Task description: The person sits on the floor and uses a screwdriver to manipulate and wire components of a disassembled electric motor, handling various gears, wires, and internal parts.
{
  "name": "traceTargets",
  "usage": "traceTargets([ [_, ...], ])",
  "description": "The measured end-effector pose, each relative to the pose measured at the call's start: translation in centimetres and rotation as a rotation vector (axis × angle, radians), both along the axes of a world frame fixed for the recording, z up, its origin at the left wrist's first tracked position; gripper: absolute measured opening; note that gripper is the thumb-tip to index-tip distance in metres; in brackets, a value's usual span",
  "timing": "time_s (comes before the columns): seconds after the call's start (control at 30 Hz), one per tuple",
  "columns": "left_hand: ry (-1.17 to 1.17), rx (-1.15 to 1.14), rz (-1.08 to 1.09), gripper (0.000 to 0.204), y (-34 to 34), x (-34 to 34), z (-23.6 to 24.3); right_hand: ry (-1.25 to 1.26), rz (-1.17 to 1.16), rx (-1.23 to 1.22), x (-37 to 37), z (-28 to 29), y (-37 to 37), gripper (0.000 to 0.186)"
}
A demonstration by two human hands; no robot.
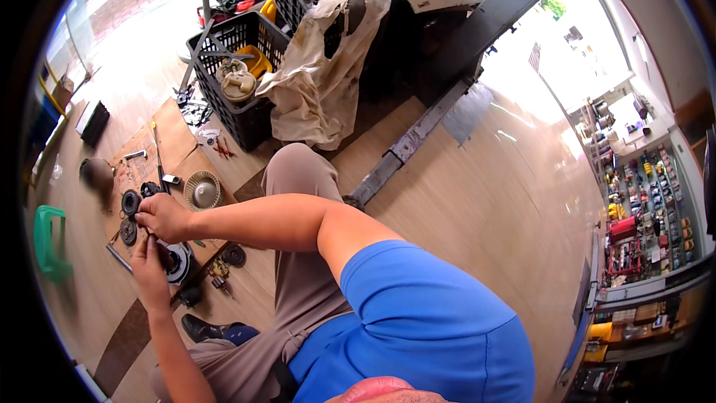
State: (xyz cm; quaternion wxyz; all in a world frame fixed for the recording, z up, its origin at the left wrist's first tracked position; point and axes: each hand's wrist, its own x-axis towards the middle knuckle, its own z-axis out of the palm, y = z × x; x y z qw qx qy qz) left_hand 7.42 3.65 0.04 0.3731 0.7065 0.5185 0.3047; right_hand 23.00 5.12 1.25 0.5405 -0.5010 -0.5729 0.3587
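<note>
At the left, over a cardboard sheet (175, 134), my hands work close together. The fingers of my right hand (168, 218) are closed in a pinch; a black round part (128, 233) lies at their tips. Just below, my left hand (151, 272) has its fingers pressed together and pointing up towards the right hand. What either hand grips is too small to make out. Beside the fingers is a black ring-shaped part (130, 202). A motor with a round metal flange (177, 263) lies by my left hand. A pale blower wheel (203, 191) sits beyond my right wrist.
A long tool with a yellow end (156, 142) lies on the cardboard. Nearby are a black disc (234, 255) and a green stool (49, 245). A black crate (246, 123) draped with a cream cloth (317, 82) stands ahead. A metal post (418, 130) slants across the floor.
</note>
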Motion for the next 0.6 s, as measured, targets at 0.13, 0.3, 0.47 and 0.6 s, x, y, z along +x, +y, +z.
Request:
traceTargets([
  [0.13,-0.848,-0.698,-0.162,0.023,0.0,-0.6,1.5,0.258,0.158,-0.04,0.5,0.4,0.2,0.019],
  [0.3,-0.802,-0.64,-0.152,0.017,0.6,-1.2,-0.3,0.255,0.125,0.007,0.3,-0.1,0.2,0.023],
  [0.47,-0.392,-0.417,-0.016,0.014,0.7,-1.4,0.1,0.008,0.034,-0.034,0.1,-0.5,-0.4,0.017],
  [0.6,0.044,-0.098,-0.005,0.017,0.2,-0.4,0.8,-0.122,-0.018,0.048,0.4,-1.7,-0.2,0.019],
])
